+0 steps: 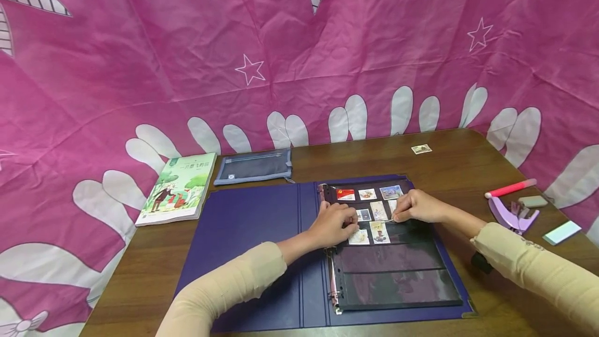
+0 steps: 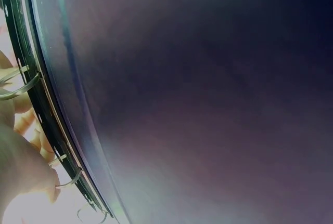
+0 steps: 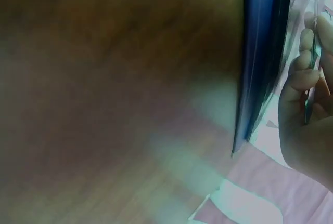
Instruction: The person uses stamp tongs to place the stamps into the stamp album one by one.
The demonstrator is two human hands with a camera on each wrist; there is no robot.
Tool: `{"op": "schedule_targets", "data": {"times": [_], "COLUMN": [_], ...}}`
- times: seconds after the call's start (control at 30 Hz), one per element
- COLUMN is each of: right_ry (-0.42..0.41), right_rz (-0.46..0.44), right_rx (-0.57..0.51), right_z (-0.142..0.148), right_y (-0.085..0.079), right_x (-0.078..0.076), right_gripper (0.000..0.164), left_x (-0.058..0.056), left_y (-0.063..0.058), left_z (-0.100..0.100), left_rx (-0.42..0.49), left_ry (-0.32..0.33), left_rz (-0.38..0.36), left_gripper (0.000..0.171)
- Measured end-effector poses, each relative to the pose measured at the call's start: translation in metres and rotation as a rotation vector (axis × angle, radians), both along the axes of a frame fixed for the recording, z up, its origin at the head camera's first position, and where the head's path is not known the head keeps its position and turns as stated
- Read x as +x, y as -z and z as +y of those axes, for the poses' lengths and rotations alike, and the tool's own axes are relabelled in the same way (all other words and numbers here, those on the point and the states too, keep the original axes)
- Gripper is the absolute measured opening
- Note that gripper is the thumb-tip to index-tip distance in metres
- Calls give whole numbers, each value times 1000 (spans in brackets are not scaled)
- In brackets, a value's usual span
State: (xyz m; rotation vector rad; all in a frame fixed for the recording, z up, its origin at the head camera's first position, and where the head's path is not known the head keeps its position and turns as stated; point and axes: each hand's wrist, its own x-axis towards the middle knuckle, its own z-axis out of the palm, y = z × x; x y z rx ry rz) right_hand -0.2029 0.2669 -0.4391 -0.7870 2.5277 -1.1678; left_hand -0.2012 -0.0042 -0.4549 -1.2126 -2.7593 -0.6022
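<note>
An open blue ring-binder stamp album (image 1: 252, 254) lies on the table, its black pocket page (image 1: 393, 259) on the right side. My right hand (image 1: 421, 207) pinches slim metal tweezers (image 3: 314, 52); their tips reach the top of a tan stamp (image 1: 379, 234) in the third row. My left hand (image 1: 333, 224) rests at the page's ring side with bent fingers, fingertips right by a whitish stamp (image 1: 359, 237). Several more stamps sit in the upper rows, among them a red one (image 1: 346, 194). The left wrist view shows mostly the page close up, with the metal rings (image 2: 21, 89) at its edge.
A green picture-covered book (image 1: 180, 186) and a dark zip pouch (image 1: 255, 165) lie at the back left. One loose stamp (image 1: 421, 148) is at the back right. A pink pen (image 1: 510, 188), a purple hole punch (image 1: 512, 217) and an eraser-like block (image 1: 562, 233) lie right.
</note>
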Motion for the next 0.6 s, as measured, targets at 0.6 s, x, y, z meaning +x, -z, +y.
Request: {"op": "schedule_targets", "data": {"times": [0.6], "right_ry": [390], "right_rz": [230], "right_rx": [359], "right_z": [55], "right_y": [-37], "right_x": [-55], "right_gripper": [25], "left_x": [2], "left_y": [1], "left_z": [1], "left_rx": [-73], "left_ry": [-20], "left_rz": [36], "left_gripper": [11]}}
